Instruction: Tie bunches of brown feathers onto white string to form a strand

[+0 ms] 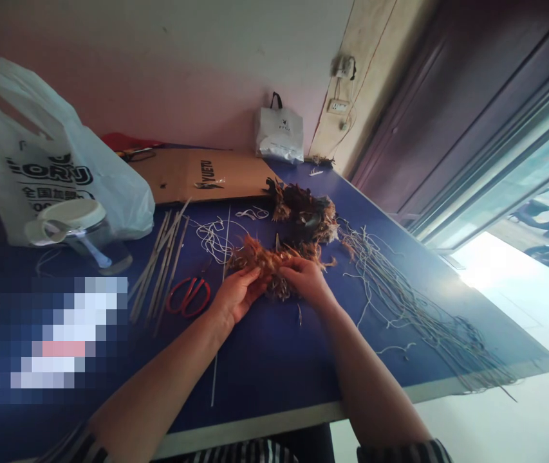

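Observation:
Reddish-brown feathers [264, 255] stand up in a bunch between my two hands over the blue table. My left hand [241, 290] is closed, thumb against fingers, on the left side of the bunch. From the right, my right hand [307, 280] pinches the same feathers. Smaller grey-brown fluffy feathers [279, 288] lie just below the fingers. Behind my hands is a heap of dark and brown feathers [307, 209]. Red-handled scissors [188, 297] rest left of my left hand, beside a long thin white stick [215, 366]. My fingertips are partly hidden by feathers.
Several thin sticks [161, 257] and loose white string [214, 238] lie to the left. A bundle of long cords [400, 302] spreads over the right side. Farther back are a cardboard box [235, 172], a paper bag [280, 132], a plastic bag [56, 141] and a lidded clear jug [78, 222].

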### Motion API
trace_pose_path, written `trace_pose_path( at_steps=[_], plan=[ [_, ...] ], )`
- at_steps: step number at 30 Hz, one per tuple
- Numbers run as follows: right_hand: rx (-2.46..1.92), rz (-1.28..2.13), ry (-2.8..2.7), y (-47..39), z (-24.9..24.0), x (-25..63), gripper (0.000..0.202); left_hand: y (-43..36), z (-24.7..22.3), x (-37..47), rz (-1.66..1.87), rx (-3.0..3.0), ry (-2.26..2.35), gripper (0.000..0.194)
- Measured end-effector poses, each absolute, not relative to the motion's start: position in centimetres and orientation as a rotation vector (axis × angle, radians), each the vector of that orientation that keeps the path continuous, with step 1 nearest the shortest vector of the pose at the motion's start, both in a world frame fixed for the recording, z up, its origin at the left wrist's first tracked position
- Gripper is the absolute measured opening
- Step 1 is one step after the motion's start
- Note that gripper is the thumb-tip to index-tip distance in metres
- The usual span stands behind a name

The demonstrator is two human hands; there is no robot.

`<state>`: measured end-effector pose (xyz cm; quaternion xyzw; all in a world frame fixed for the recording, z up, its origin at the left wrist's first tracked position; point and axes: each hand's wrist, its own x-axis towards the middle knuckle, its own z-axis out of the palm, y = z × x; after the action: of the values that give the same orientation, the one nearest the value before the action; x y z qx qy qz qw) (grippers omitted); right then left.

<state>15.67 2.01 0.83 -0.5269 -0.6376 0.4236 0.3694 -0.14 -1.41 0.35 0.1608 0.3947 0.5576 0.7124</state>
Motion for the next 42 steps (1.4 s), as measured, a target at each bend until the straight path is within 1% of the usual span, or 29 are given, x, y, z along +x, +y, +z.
trace_pose_path(
  at_steps=[5, 10, 15, 18, 23, 25, 27, 33, 36, 38, 42],
  plan=[
    [-1.389, 0.754, -1.851, 0.8, 0.6, 14.0, 0.014, -1.3, 0.0, -0.2, 1.261, 0.313, 0.912, 0.008],
    [-1.353, 0.47, -1.977, 0.2, 0.8, 13.5, 0.008, -1.3, -0.4, 0.1, 1.286, 0.347, 0.94, 0.009],
    [-1.368, 0.339, -2.021, 0.0, 0.8, 13.4, 0.007, -1.4, -0.9, 0.4, 1.295, 0.402, 0.886, 0.017],
    [-1.363, 0.358, -2.008, -0.1, 0.8, 13.4, 0.007, -1.4, -1.0, 0.3, 1.305, 0.436, 0.864, 0.02],
    [-1.327, 0.757, -1.916, 0.5, 0.7, 13.9, 0.017, -1.1, -0.9, -0.1, 1.293, 0.431, 0.94, 0.015],
    [-1.363, 0.842, -1.843, 1.2, 0.6, 14.5, 0.021, -1.0, -0.8, -0.3, 1.281, 0.424, 0.953, 0.013],
    [-1.427, 0.819, -1.797, 2.0, 0.4, 15.3, 0.022, -0.8, -0.7, -0.5, 1.278, 0.417, 0.947, 0.01],
    [-1.677, 0.436, -1.916, 3.1, 0.5, 17.3, 0.016, -0.7, -0.4, -0.7, 1.292, 0.386, 0.969, 0.008],
    [-1.624, 0.356, -1.92, 2.4, 1.1, 17.0, 0.023, -0.7, -0.6, -0.7, 1.28, 0.401, 0.967, 0.008],
    [-1.524, 0.42, -1.875, 1.8, 1.5, 16.4, 0.028, -0.7, -0.7, -0.6, 1.274, 0.423, 0.96, 0.009],
    [-1.457, 0.73, -1.89, 1.1, 1.4, 15.2, 0.035, -0.8, -1.0, -0.4, 1.271, 0.476, 0.952, 0.01]
  ],
)
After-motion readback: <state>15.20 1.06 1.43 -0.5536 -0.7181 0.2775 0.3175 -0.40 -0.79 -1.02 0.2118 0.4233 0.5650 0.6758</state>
